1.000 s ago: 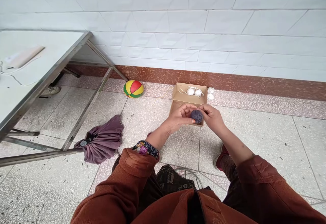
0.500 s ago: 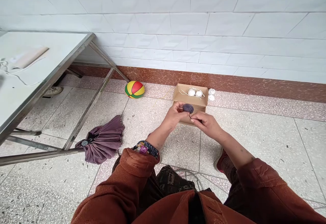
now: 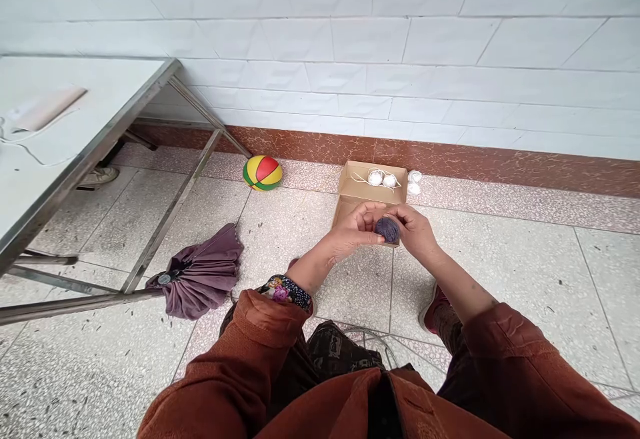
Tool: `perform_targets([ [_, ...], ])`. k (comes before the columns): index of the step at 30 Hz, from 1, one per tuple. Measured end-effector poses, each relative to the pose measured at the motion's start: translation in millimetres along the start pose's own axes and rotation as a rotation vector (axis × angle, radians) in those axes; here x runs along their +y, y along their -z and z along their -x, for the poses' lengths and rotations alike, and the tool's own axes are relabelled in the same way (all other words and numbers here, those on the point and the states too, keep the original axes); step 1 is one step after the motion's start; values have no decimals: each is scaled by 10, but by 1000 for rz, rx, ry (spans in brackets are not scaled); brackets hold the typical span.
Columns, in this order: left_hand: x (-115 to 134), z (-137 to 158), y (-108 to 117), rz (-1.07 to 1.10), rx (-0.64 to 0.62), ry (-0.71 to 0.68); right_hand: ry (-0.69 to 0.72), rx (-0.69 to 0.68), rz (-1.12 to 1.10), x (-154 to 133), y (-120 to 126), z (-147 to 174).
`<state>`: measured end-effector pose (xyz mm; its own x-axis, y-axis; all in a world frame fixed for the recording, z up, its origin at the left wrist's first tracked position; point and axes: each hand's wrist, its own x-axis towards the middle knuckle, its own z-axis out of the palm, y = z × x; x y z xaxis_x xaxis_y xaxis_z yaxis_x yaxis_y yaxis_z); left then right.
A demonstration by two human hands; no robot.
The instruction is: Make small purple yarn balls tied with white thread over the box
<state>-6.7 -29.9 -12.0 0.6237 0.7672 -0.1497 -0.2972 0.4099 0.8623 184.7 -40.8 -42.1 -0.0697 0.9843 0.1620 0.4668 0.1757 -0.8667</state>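
A small dark purple-grey ball of yarn (image 3: 387,229) sits between my two hands, above the near part of a cardboard box (image 3: 345,207). My left hand (image 3: 352,231) is closed on it from the left, the thumb along its lower side and the fingers behind. From the right, my right hand (image 3: 415,231) has its bent fingers and thumb against the ball's upper right side. No loose yarn end can be made out. In the far part of the box lie two white balls of yarn (image 3: 381,178) with loose strands.
Right of the box, more white yarn balls (image 3: 414,182) rest by the wall. To the left are a red, yellow and green ball (image 3: 263,172), a folded purple umbrella (image 3: 203,272) and a metal-framed table (image 3: 90,119). My feet stand apart on the tiled floor.
The yarn ball has moved right and slightly nearer me. My right hand, which was pinching near the strand below it, is now up against the ball's side.
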Motion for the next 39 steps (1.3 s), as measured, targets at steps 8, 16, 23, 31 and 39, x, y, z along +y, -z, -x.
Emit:
perform_targets([
  [8,-17,-63,154,-277,430,-59,126,-350,-59,-187,-7,86],
  [16,-60,-4,121,-471,220,24,-32,-95,-267,-263,178,-103],
  [23,48,63,60,-90,73,-72,-101,-55,-114,-73,-40,-157],
  [31,-3,-14,216,-222,482,-134,95,-397,-103,-243,-115,11],
  [39,-32,18,82,-408,246,-7,-38,-156,-302,-293,149,-78],
])
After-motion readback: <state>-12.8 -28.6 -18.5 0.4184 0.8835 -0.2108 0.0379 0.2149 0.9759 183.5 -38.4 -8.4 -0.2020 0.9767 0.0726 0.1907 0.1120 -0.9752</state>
